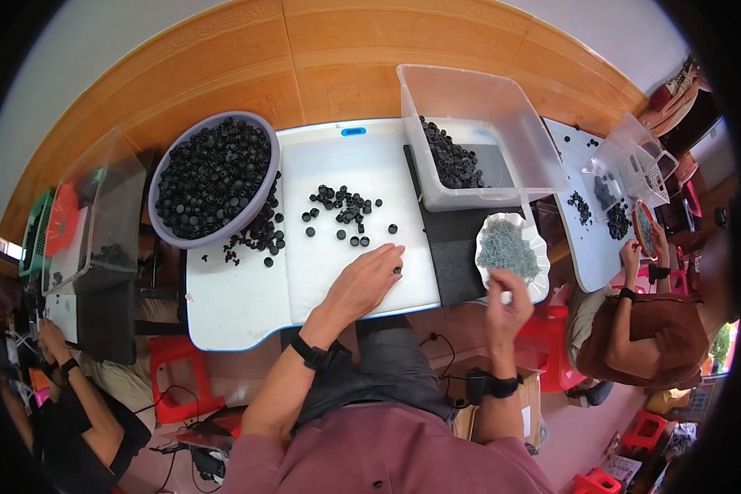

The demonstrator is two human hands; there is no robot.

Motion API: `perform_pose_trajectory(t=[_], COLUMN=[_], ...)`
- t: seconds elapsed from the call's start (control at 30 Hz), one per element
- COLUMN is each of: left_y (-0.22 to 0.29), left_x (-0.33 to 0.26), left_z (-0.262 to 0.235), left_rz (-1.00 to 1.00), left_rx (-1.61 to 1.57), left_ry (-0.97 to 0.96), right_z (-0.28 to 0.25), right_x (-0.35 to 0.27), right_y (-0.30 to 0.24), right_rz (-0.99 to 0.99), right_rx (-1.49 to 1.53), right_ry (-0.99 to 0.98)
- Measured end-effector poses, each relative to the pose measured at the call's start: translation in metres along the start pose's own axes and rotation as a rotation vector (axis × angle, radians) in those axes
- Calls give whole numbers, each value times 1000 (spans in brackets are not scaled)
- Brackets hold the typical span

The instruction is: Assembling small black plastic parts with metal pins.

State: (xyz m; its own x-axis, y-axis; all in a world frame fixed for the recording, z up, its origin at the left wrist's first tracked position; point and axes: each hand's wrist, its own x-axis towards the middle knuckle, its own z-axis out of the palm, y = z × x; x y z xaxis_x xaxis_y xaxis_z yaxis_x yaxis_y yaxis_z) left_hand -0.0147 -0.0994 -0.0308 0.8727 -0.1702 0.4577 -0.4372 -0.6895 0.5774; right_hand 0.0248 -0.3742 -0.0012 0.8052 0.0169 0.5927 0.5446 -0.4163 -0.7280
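My left hand (362,284) rests on the white work surface (346,288), its fingers closed around a small round black plastic cap (398,270) near the fingertips. My right hand (510,300) is at the near rim of a white scalloped dish (538,247), with thumb and fingers pinched together; whatever they may hold is too small to make out. Inside the dish lies a heap of tiny grey metal pieces (506,249), possibly screws or pins. Beyond my left hand, several loose black caps (342,206) are scattered on the white surface.
A lavender basin (155,222) heaped with black caps stands at the left, more caps spilled beside it. At the back right is a clear plastic bin (486,90) with black parts. A black mat (457,259) lies beneath the dish. Other people (646,337) work at both sides.
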Motion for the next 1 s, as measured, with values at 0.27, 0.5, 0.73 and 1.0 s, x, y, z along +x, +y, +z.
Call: perform_pose_trajectory(t=[0.27, 0.5, 0.73, 1.0], left_y=[-17, 2, 2, 1], left_x=[15, 8, -2, -4], left_z=[-8, -15, -5, -3], left_rz=[-95, -165, -216, -224], left_rx=[140, 16, -51, -52], left_ry=[-12, 57, 121, 135], right_z=[-83, -106, -85, -72], right_x=[29, 52, 65, 67], right_y=[37, 56, 54, 62], right_rz=[189, 255, 110, 121], right_rx=[-313, -458, -550, -487], right_ry=[-4, -284, -575, -536])
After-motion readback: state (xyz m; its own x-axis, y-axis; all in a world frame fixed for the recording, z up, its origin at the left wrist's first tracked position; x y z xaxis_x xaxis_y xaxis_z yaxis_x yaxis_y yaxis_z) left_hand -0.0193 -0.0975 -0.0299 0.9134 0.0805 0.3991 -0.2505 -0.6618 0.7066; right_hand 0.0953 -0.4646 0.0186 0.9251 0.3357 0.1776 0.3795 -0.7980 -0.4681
